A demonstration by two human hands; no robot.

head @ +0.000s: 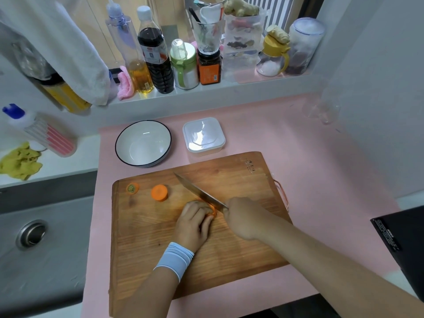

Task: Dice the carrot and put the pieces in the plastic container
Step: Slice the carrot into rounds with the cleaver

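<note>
Wooden cutting board [142,237] on pink counter [309,157] (sink [46,260] alongside), bottles [156,53] beyond

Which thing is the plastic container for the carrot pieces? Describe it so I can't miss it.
Start at the wooden cutting board on the pink counter. Just past its far edge stand two vessels; the plastic container is the right-hand one. It is square and translucent with rounded corners, while its neighbour is a round white bowl with a dark rim.
</note>
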